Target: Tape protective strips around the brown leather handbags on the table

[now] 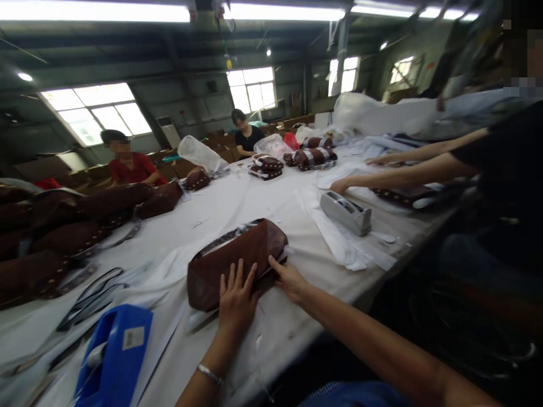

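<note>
A brown leather bag [237,257] lies on the white-covered table [237,198] just in front of me. My left hand [236,298] rests flat on its near side with the fingers stretched out and slightly apart. A bracelet shows on that wrist. My right hand [289,278] touches the bag's right near corner, index finger extended against it. Neither hand grips anything. White wrapping paper [169,271] lies under and beside the bag.
A blue tape dispenser [114,356] sits at the near left, a grey one [345,212] at the right. Brown bags [63,226] pile up on the left; wrapped ones [314,155] lie farther back. A co-worker's arms [407,169] reach in from the right; two people sit across the table.
</note>
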`<control>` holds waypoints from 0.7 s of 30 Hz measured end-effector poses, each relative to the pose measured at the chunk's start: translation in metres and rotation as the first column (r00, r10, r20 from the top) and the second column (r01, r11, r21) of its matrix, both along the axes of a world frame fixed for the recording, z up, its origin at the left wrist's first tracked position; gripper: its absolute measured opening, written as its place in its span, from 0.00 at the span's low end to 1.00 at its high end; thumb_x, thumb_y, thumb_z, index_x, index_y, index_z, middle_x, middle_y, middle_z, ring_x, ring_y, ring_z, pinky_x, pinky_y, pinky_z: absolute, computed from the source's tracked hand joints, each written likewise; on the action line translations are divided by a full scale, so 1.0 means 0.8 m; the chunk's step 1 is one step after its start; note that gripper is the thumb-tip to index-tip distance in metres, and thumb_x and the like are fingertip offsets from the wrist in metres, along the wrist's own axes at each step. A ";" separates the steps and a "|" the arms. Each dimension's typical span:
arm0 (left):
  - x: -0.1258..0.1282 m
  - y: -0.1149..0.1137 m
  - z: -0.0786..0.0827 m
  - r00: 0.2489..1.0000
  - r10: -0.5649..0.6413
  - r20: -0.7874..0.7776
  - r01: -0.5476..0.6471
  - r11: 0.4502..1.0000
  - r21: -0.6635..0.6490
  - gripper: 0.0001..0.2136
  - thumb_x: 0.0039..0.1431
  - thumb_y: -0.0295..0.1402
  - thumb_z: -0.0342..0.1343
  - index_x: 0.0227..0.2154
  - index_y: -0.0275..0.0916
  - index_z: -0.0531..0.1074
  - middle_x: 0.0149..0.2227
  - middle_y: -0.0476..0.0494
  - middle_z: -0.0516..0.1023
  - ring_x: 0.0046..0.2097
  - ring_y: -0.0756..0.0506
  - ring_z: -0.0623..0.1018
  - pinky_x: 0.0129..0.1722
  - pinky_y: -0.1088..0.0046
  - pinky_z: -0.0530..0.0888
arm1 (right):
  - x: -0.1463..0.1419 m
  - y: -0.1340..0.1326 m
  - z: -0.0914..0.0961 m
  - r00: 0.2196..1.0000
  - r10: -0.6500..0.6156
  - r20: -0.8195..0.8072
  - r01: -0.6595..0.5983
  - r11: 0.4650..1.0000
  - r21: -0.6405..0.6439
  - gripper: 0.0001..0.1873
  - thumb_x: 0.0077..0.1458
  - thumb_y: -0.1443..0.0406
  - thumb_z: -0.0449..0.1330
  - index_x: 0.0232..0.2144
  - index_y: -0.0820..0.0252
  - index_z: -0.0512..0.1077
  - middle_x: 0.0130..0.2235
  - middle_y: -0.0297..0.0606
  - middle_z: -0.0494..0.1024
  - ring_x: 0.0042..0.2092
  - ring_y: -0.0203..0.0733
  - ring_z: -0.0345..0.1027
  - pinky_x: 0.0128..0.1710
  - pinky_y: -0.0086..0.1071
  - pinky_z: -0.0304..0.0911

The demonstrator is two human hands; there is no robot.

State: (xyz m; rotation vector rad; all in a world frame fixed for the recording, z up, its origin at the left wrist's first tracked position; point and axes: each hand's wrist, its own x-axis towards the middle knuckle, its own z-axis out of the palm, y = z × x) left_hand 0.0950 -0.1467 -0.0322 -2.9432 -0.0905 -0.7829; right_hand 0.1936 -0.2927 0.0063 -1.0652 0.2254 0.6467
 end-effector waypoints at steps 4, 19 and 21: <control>0.001 -0.011 -0.011 0.989 0.035 0.144 -0.029 0.999 -0.045 0.35 0.63 0.29 0.54 0.70 0.48 0.48 0.72 0.34 0.51 0.70 0.31 0.57 0.65 0.41 0.57 | -0.008 0.009 0.004 0.991 -0.121 0.053 0.119 0.993 0.024 0.23 0.42 0.54 0.75 0.33 0.64 0.75 0.38 0.42 0.81 0.41 0.45 0.75 0.38 0.35 0.71; 0.007 0.000 0.103 0.731 0.541 0.415 -0.043 0.644 -0.764 0.30 0.56 0.41 0.64 0.61 0.45 0.67 0.56 0.38 0.77 0.57 0.34 0.76 0.57 0.53 0.72 | -0.059 -0.037 0.102 0.764 0.256 0.592 -0.352 0.935 0.049 0.28 0.52 0.43 0.65 0.40 0.61 0.74 0.37 0.39 0.81 0.36 0.41 0.78 0.39 0.35 0.70; 0.011 -0.003 0.122 0.651 0.612 0.449 0.199 0.432 -0.879 0.28 0.54 0.40 0.66 0.57 0.44 0.70 0.54 0.41 0.78 0.56 0.38 0.76 0.59 0.55 0.72 | -0.071 -0.051 0.080 0.703 0.449 0.551 -0.485 0.870 -0.090 0.33 0.51 0.38 0.62 0.34 0.64 0.75 0.30 0.40 0.80 0.31 0.43 0.77 0.34 0.35 0.70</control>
